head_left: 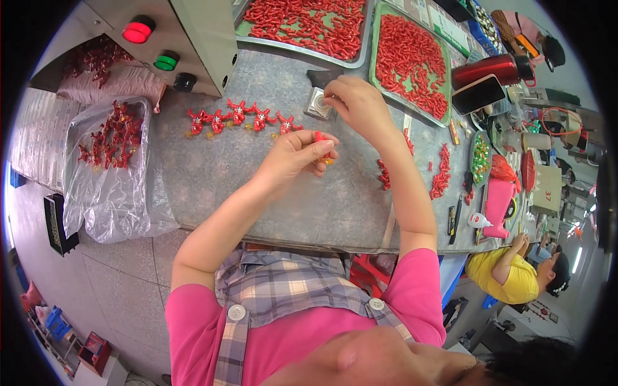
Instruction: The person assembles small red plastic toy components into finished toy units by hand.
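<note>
Beyond the plaid apron [283, 289], the left hand [295, 154] pinches a red-and-yellow plastic piece [318, 136] above the grey table [309, 215], while the right hand [360, 106], fingers curled, grip indeterminable, reaches the small square container [315, 107] beside a row of five red figurines [238, 113].
</note>
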`<state>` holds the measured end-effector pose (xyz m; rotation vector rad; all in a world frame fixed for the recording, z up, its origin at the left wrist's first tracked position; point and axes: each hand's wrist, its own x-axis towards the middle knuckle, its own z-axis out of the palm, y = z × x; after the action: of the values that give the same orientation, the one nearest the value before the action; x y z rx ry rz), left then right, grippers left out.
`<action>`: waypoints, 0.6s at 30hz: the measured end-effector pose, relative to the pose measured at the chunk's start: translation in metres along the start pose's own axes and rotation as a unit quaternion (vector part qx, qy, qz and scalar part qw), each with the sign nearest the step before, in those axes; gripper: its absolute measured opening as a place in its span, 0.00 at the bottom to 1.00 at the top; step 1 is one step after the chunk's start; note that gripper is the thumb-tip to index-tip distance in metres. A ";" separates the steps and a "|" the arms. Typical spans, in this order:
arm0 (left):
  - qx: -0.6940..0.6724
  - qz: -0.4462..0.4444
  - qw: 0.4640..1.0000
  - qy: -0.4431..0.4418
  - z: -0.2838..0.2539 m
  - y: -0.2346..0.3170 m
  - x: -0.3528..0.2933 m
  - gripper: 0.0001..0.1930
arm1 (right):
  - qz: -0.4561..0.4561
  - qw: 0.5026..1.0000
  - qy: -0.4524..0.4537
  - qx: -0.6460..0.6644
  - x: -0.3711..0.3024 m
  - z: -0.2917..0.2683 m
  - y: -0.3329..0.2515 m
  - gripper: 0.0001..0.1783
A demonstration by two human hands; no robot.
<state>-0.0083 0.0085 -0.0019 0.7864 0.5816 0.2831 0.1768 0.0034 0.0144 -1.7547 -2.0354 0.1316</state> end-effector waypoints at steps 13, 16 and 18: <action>-0.027 0.040 0.999 -0.017 -0.001 -0.002 0.001 0.17 | 0.067 0.992 0.056 0.094 -0.016 -0.019 -0.009 0.05; -0.020 0.038 0.999 -0.026 0.000 -0.004 0.003 0.18 | 0.106 0.975 0.097 0.171 -0.035 -0.035 -0.027 0.05; -0.043 0.031 0.998 -0.044 -0.002 -0.003 0.001 0.16 | 0.100 0.971 0.102 0.192 -0.050 -0.035 -0.034 0.05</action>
<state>-0.0086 0.0078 -0.0058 0.7306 0.4606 0.3270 0.1643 -0.0585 0.0443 -1.6449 -1.5633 0.3659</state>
